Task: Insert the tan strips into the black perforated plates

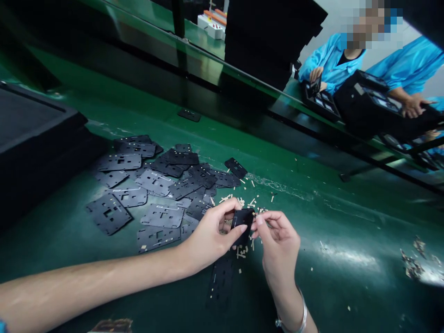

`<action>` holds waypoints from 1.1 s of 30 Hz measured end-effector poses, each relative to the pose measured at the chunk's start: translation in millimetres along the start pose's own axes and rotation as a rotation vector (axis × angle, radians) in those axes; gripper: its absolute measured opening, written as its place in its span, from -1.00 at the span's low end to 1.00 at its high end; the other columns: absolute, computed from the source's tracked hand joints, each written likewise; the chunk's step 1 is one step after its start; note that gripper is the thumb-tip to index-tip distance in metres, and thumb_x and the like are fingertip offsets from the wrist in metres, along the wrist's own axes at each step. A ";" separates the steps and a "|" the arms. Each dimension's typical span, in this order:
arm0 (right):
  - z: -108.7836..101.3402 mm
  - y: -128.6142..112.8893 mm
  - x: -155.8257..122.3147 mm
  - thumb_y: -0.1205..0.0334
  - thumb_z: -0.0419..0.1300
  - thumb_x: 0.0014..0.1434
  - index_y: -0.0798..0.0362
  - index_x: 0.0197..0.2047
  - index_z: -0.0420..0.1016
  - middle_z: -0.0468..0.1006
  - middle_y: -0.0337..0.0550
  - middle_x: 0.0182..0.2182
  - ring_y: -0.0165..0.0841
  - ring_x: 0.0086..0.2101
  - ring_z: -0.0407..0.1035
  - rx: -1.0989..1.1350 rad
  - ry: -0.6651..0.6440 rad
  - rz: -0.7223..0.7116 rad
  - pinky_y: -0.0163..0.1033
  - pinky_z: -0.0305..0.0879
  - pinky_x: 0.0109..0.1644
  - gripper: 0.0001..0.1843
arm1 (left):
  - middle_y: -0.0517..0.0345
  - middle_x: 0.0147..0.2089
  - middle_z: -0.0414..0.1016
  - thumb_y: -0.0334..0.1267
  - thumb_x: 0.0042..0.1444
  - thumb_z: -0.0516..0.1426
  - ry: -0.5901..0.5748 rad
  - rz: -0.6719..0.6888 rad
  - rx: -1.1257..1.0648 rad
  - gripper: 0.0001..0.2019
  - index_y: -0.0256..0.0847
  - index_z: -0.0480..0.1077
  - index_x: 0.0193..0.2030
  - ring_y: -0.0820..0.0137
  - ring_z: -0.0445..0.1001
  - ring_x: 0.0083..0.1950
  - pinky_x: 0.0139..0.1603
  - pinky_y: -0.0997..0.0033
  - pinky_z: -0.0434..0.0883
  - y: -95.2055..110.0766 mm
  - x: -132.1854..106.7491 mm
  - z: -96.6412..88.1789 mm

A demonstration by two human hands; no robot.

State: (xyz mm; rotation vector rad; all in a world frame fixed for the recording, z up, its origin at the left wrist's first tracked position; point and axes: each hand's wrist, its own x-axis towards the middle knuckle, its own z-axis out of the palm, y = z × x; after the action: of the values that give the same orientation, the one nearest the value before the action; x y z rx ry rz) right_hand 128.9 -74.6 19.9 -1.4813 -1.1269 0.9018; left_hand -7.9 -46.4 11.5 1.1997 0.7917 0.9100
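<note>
Fingers (227, 204) of left hand (208, 236) and right hand (279, 243) pinched tight around one small black part (243, 222), held just above near counter (329, 222). Pale scraps (242, 252) scattered beneath; pile of black sheets (156, 182) lying farther left. Seemingly partway, with plenty waiting.

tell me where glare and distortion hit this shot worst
Head view: white glare smears across the green table at right; the raised shelf edge tilts and bows from the wide lens; the black part, pinched between the left hand and right hand, is dark, with most of its detail lost.
</note>
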 end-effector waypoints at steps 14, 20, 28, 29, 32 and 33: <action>-5.3 2.3 5.4 0.26 0.23 0.05 0.07 -0.41 0.40 0.44 -0.28 -0.53 -0.53 -0.54 0.33 0.111 -0.054 0.042 -0.46 0.30 -0.51 -0.91 | 0.29 -0.41 0.10 -0.40 0.03 0.08 0.003 -0.002 -0.012 -0.87 -0.21 0.14 -0.35 0.53 0.16 -0.42 -0.53 0.57 0.17 -2.5 2.3 -0.3; -3.4 1.1 4.5 0.27 0.22 0.06 0.06 -0.40 0.40 0.44 -0.29 -0.52 -0.55 -0.54 0.33 0.086 -0.043 0.039 -0.48 0.31 -0.49 -0.93 | 0.29 -0.41 0.09 -0.40 0.04 0.07 0.002 0.007 0.019 -0.89 -0.21 0.15 -0.35 0.53 0.16 -0.42 -0.53 0.57 0.18 -3.5 1.6 -1.4; -5.9 2.3 5.6 0.28 0.23 0.06 0.07 -0.41 0.42 0.44 -0.29 -0.52 -0.55 -0.53 0.34 0.062 -0.078 0.025 -0.49 0.30 -0.49 -0.93 | 0.29 -0.42 0.11 -0.41 0.02 0.06 -0.008 0.012 0.010 -0.89 -0.21 0.15 -0.37 0.52 0.19 -0.41 -0.52 0.57 0.19 -1.6 1.3 -1.0; -6.2 2.9 6.0 0.28 0.23 0.06 0.07 -0.41 0.42 0.43 -0.29 -0.52 -0.55 -0.53 0.34 0.063 -0.081 0.025 -0.48 0.30 -0.50 -0.93 | 0.30 -0.42 0.12 -0.41 0.02 0.06 -0.013 0.011 0.007 -0.89 -0.21 0.15 -0.37 0.52 0.19 -0.41 -0.51 0.57 0.19 -1.7 1.1 -1.0; -6.5 3.6 7.4 0.28 0.23 0.06 0.08 -0.40 0.42 0.44 -0.28 -0.52 -0.54 -0.54 0.34 0.069 -0.088 0.033 -0.47 0.30 -0.51 -0.93 | 0.30 -0.43 0.12 -0.42 0.03 0.06 -0.024 0.011 -0.001 -0.89 -0.21 0.15 -0.37 0.53 0.19 -0.41 -0.50 0.57 0.20 -2.4 0.9 -1.2; -6.4 3.5 7.8 0.27 0.23 0.06 0.08 -0.41 0.42 0.44 -0.28 -0.52 -0.53 -0.54 0.34 0.070 -0.089 0.038 -0.46 0.30 -0.51 -0.92 | 0.30 -0.43 0.12 -0.42 0.03 0.06 -0.025 0.009 -0.003 -0.89 -0.21 0.14 -0.37 0.53 0.19 -0.41 -0.49 0.57 0.20 -2.5 0.9 -1.2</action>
State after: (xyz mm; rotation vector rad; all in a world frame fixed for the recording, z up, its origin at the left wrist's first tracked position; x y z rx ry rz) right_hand 137.9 -69.0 17.8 -1.4215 -1.1229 1.0319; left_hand -8.2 -45.3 8.8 1.2107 0.7652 0.9022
